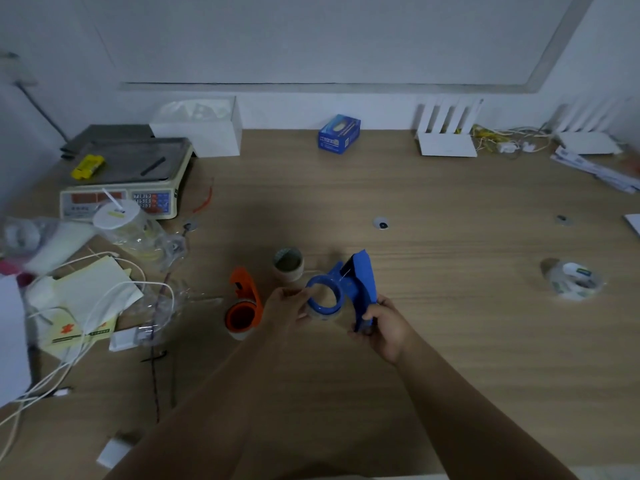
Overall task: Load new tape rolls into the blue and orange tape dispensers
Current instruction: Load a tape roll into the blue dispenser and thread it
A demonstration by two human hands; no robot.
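I hold the blue tape dispenser (356, 285) above the wooden table (450, 323). My right hand (384, 327) grips its handle from the right. My left hand (285, 306) pinches the clear tape roll (323, 315) that sits around the dispenser's blue ring. The orange tape dispenser (244, 299) lies on the table just left of my left hand, with a clear roll around its hub. An empty cardboard core (288, 264) stands upright behind my hands. More clear tape rolls (573, 280) lie at the right.
A weighing scale (124, 178) stands at the back left, with a plastic cup (117, 220), papers, bags and white cables (86, 306) in front of it. A blue box (339, 133), a white box (204, 128) and two routers (446, 133) line the wall.
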